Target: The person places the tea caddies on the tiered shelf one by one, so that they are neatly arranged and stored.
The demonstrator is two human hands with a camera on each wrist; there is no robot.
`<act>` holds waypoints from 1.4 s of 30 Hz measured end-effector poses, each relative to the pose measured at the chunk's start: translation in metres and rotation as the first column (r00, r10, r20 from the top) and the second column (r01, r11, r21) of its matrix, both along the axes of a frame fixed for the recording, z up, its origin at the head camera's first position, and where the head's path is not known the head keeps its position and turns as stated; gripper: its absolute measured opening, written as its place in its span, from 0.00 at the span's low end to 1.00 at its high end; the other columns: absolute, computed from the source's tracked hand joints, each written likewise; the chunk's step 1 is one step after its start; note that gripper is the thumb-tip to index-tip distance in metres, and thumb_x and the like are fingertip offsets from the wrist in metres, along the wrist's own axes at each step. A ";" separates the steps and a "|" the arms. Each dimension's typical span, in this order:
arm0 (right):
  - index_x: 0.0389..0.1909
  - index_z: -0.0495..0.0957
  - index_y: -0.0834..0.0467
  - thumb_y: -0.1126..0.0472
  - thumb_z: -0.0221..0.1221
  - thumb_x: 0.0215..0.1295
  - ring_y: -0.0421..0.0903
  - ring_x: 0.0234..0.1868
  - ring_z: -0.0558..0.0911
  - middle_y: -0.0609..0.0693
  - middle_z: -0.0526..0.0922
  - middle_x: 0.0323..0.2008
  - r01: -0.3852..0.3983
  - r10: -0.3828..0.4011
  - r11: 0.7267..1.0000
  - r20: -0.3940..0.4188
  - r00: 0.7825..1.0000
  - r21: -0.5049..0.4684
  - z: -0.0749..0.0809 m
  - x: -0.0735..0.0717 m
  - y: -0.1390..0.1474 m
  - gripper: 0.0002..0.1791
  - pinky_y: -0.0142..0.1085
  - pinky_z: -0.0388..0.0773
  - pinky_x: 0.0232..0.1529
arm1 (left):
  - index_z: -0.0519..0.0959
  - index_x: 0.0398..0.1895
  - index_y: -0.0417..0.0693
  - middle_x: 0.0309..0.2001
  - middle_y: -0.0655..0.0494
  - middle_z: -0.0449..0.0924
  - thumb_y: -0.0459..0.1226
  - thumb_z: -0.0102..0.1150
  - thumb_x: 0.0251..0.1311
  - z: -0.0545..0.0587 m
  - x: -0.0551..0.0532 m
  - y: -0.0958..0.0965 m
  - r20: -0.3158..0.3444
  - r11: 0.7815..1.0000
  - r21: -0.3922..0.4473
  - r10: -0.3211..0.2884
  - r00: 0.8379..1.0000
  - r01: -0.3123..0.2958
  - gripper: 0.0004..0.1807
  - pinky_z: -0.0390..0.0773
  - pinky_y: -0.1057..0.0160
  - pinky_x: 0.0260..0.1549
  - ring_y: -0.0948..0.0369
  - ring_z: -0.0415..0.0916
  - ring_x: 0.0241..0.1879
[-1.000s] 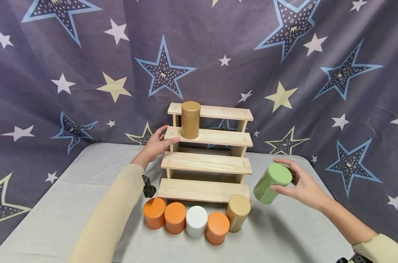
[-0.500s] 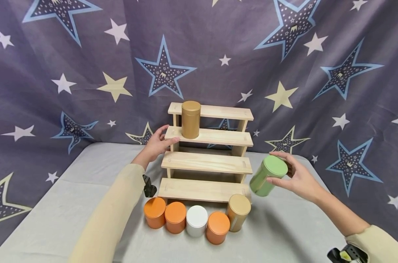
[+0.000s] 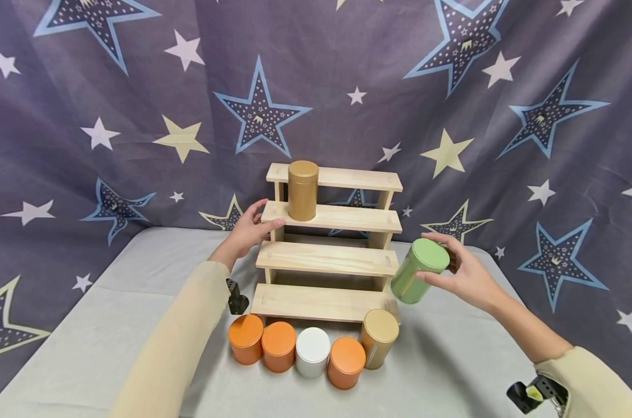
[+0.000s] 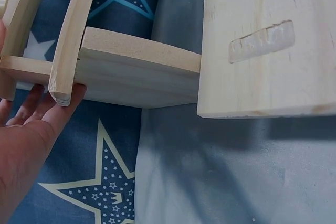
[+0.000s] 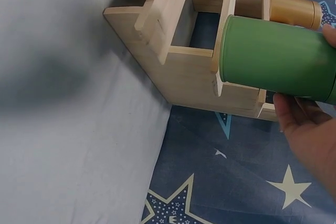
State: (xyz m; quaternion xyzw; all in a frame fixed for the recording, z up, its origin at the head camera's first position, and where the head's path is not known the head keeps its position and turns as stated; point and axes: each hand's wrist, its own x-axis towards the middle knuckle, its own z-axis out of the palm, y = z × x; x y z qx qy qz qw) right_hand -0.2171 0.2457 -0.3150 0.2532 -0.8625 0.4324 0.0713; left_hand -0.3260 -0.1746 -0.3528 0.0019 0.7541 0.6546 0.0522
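The right hand (image 3: 459,276) holds a green can (image 3: 414,278), tipped, off the desk (image 3: 451,377), just right of the wooden shelf (image 3: 326,258). The left hand (image 3: 246,235) grips the shelf's left side. A gold can (image 3: 302,194) stands on the third step up. Three orange cans (image 3: 278,347), a white can (image 3: 312,353) and a second gold can (image 3: 378,342) stand near. Their tops hide what is inside.

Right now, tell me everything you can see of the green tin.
The green tin is a tall, smooth cylinder that looks metallic, with its round lid on, paler than the body in the head view. The right hand grips it near the lid, holding it in the air to the right of the wooden rack, tilted, lid leaning rightward.
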 end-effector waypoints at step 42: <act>0.67 0.60 0.55 0.60 0.66 0.55 0.32 0.43 0.76 0.55 0.74 0.53 0.050 -0.049 0.998 0.007 0.999 -0.032 0.029 -0.040 -0.042 0.39 0.22 0.75 0.40 | 0.43 0.74 0.53 0.68 0.38 0.58 0.39 0.62 0.58 0.013 0.015 0.005 -0.005 1.000 -0.003 -0.004 1.000 0.004 0.47 0.65 0.43 0.61 0.43 0.61 0.65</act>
